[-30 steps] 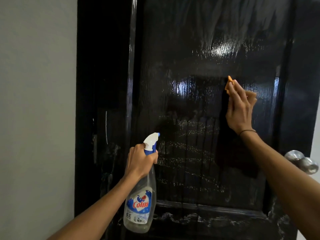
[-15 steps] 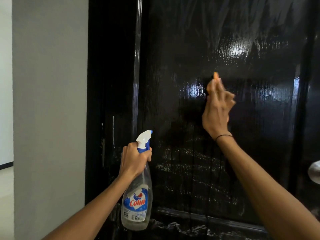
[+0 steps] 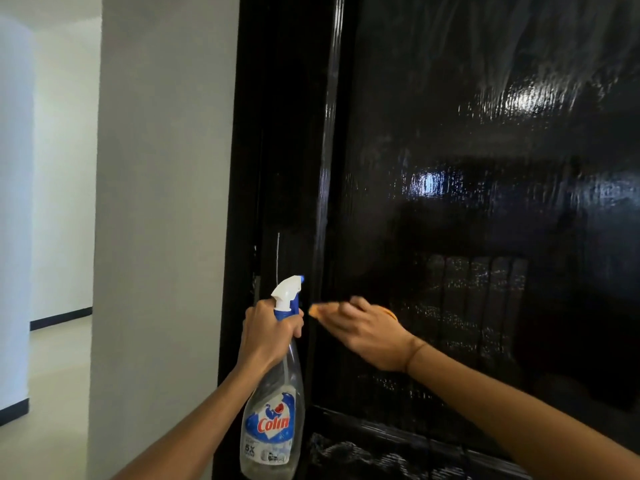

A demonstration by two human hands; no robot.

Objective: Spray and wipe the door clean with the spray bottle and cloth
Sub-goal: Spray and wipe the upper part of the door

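Observation:
A glossy black door [image 3: 485, 202] fills the right of the view, wet with streaks and drips on its lower panel. My left hand [image 3: 268, 332] grips the neck of a clear spray bottle [image 3: 273, 420] with a white and blue trigger head, held upright beside the door's left edge. My right hand [image 3: 360, 329] presses an orange cloth [image 3: 317, 310] against the door near its left edge, fingers pointing left. Only small bits of the cloth show past my fingers.
The black door frame [image 3: 277, 168] runs down left of the door. A white wall [image 3: 162, 220] stands left of it, with a pale floor [image 3: 55, 393] and an open passage beyond.
My right hand with the cloth has swept down and to the left across the door, ending close to the bottle. The view has shifted left, and the door knob is out of sight.

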